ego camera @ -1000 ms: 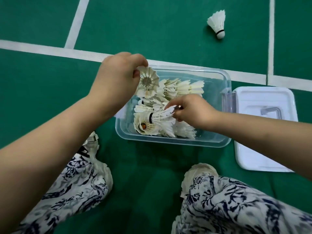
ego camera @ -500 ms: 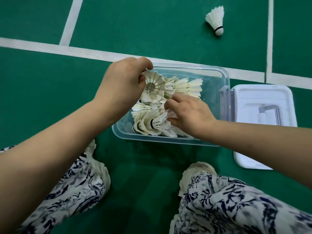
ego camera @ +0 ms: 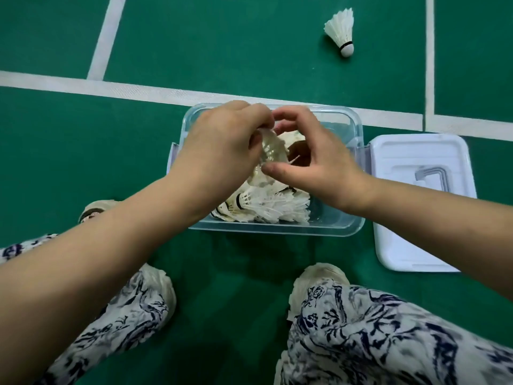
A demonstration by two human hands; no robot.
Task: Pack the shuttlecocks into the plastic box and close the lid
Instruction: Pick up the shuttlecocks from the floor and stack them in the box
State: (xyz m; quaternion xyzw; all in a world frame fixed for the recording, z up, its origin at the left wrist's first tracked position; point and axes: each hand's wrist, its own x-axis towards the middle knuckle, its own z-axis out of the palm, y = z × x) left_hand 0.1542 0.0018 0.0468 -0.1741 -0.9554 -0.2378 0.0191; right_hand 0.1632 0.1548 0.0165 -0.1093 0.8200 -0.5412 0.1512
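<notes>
Your left hand (ego camera: pixel 222 151) pinches a shuttlecock (ego camera: pixel 273 147) over the box (ego camera: pixel 358 218) | right hand (ego camera: pixel 313 162) cups it, fingers half-curled | stray shuttle (ego camera: pixel 341 30) far ahead, nearer your right | lid (ego camera: pixel 416 257) off.

Free room in box's (ego camera: pixel 358 173) right end.

hands (ego camera: pixel 222 151) over box (ego camera: pixel 277 229), seemingly gripping shuttlecock (ego camera: pixel 273 147)
</notes>
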